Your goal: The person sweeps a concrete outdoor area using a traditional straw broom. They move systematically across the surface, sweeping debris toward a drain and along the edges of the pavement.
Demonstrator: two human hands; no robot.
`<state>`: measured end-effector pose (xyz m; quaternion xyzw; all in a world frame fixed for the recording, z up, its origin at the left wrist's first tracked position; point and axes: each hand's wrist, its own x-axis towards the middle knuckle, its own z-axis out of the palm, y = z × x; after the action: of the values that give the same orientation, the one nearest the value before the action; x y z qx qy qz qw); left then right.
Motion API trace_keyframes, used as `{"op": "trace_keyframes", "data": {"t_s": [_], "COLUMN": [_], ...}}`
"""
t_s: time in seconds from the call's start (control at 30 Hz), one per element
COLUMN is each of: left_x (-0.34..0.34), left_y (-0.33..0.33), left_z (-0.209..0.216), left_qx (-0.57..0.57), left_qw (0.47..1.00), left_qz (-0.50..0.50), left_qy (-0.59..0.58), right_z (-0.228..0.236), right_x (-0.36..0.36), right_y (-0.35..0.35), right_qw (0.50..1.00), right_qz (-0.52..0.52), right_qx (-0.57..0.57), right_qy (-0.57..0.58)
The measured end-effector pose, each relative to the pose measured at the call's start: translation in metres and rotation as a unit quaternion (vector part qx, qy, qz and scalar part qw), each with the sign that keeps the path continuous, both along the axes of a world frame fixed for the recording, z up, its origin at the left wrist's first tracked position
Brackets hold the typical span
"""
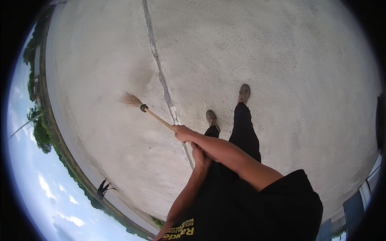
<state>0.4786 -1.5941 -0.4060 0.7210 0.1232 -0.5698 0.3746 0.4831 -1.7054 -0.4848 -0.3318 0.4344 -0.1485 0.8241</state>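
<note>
A broom (pixel 157 119) with a pale wooden handle and straw bristles (pixel 129 99) reaches out to the left, its bristles on the concrete floor (pixel 281 60). My right hand (pixel 183 133) grips the handle further down the stick, the arm crossing over from the right. Closer to my body, my left hand (pixel 200 156) is closed around the handle's near end, partly hidden under my right forearm. My two brown shoes (pixel 212 119) (pixel 244 93) stand just right of the broom.
A filled joint line (pixel 160 76) runs across the concrete from the top towards my feet. A low parapet wall (pixel 60 144) curves along the left edge, with trees and sky beyond. A dark object (pixel 102 188) sits on the wall. Building panels (pixel 356 205) stand at lower right.
</note>
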Motion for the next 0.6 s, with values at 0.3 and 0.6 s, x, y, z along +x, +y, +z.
{"op": "trace_keyframes", "data": {"t_s": [0.3,0.6], "left_x": [-0.182,-0.303], "left_y": [0.005,-0.012], "left_z": [-0.006,-0.086], "left_qx": [0.026,0.119], "left_qw": [0.847,0.697], "left_qz": [-0.448,-0.626], "left_qy": [0.285,0.329], "right_z": [0.005,-0.078], "right_x": [-0.312,-0.451], "right_y": [0.064,0.151], "right_qw": [0.840,0.558], "right_qz": [-0.508,-0.765], "right_qx": [0.042,0.174], "right_qy": [0.187,0.270]}}
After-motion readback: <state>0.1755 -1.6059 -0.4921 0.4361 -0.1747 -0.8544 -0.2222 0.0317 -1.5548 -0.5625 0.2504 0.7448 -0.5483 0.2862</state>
